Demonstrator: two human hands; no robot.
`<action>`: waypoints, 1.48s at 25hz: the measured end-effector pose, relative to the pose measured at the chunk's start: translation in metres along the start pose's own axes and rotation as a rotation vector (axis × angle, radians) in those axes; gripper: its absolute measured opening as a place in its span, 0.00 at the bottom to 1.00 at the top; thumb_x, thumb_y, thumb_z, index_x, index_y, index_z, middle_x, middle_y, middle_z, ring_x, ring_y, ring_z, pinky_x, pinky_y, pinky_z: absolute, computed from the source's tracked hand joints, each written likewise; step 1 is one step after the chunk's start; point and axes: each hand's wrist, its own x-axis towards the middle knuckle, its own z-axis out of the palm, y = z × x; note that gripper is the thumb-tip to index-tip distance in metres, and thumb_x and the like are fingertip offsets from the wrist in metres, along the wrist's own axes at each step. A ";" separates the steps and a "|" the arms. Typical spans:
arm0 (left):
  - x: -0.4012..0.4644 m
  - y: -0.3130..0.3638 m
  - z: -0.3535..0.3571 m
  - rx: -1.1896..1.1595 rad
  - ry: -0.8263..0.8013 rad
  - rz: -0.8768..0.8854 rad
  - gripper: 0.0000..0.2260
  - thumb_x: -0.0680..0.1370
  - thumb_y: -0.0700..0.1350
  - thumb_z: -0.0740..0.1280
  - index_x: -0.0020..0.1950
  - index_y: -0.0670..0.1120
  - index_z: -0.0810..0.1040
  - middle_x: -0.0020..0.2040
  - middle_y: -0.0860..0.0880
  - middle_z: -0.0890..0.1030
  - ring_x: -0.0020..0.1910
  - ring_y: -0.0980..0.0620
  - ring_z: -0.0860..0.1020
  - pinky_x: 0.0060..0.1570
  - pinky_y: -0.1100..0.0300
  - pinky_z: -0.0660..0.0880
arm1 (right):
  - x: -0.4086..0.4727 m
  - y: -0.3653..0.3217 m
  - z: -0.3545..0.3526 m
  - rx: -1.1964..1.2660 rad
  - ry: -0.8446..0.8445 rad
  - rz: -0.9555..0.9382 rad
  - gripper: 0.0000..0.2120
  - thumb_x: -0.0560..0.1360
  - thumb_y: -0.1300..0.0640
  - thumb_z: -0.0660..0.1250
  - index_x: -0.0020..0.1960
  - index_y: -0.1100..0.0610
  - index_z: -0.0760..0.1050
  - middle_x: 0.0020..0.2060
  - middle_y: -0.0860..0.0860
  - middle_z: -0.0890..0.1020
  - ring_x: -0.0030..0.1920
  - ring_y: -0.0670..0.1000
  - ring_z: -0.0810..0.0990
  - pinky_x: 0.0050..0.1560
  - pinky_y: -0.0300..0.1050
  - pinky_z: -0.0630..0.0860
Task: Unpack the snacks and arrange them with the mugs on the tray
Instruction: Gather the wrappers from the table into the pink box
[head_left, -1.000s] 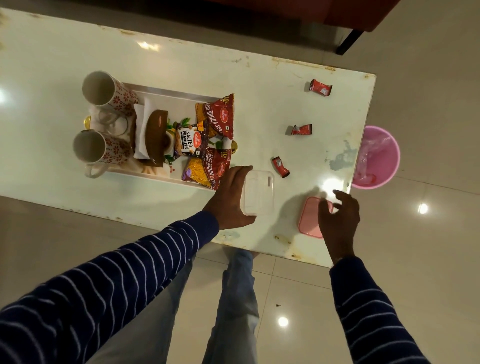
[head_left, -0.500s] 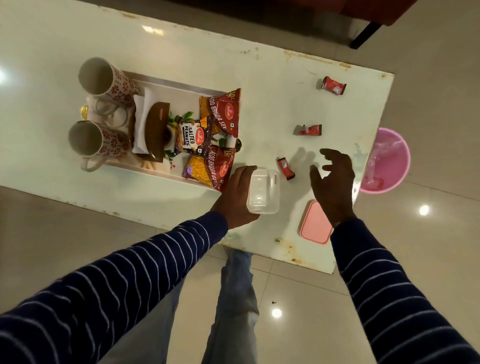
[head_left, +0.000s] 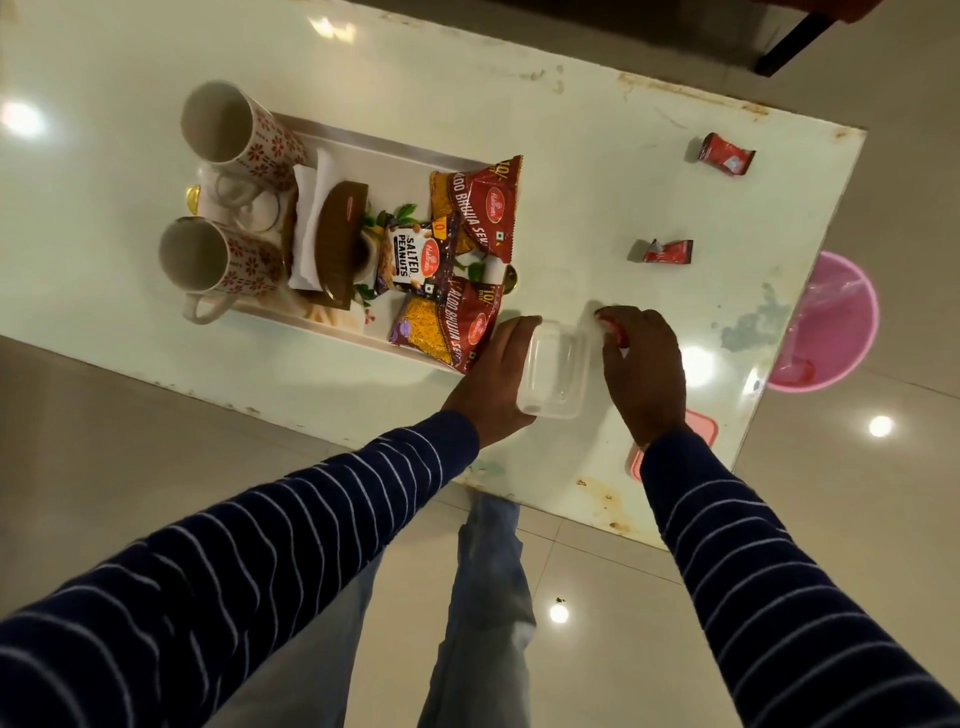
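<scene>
The table (head_left: 597, 171) still has loads of bare top around 12 o'clock and between the tray (head_left: 363, 143) and the far-right corner, just two loose sweets out there: one (head_left: 727, 160) near the 1 o'clock corner, another (head_left: 669, 251) a bit closer in at about 2. The tray sits over at 10 o'clock with its near rim running close to the table's front edge, two mugs (head_left: 228, 130) lying on their sides on its left end, and the snack packs (head_left: 480, 208) piled on its right end, the nearest pack hanging over the rim. A pink bin (head_left: 831, 322) sits on the floor just past the table's right edge at 3 o'clock, and a pink lid (head_left: 701, 423) is near the front edge, mostly hidden under the right forearm. The left hand (head_left: 493, 374) is curled around the side of a clear tub (head_left: 553, 374), thumb up top, gripping it just beside the tray's near-right corner. The right hand (head_left: 644, 371) is palm down right beside the tub, fingers pinched onto a third red sweet (head_left: 612, 325) at the tips, wrist coming in from 5 o'clock. Both sleeves (head_left: 260, 571) reach in from the near side over the front edge.
</scene>
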 end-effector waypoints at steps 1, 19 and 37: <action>0.001 0.000 0.000 -0.002 0.004 -0.002 0.47 0.62 0.46 0.81 0.75 0.45 0.60 0.70 0.46 0.65 0.68 0.50 0.65 0.64 0.60 0.67 | -0.002 -0.001 -0.003 0.065 0.068 0.023 0.13 0.79 0.60 0.63 0.62 0.53 0.77 0.53 0.50 0.79 0.52 0.51 0.79 0.53 0.46 0.79; 0.033 0.055 -0.034 0.138 0.009 0.176 0.58 0.62 0.64 0.77 0.80 0.45 0.48 0.80 0.44 0.46 0.78 0.42 0.51 0.73 0.51 0.54 | 0.006 -0.006 -0.041 0.113 0.303 -0.116 0.11 0.80 0.56 0.66 0.61 0.55 0.77 0.53 0.50 0.79 0.51 0.51 0.79 0.53 0.46 0.78; 0.192 0.098 0.017 0.297 -0.046 0.248 0.07 0.80 0.39 0.64 0.54 0.45 0.79 0.53 0.47 0.78 0.54 0.48 0.75 0.50 0.55 0.76 | 0.160 0.050 -0.083 -0.331 0.072 -0.196 0.19 0.80 0.64 0.57 0.67 0.55 0.76 0.60 0.59 0.76 0.61 0.61 0.74 0.59 0.53 0.75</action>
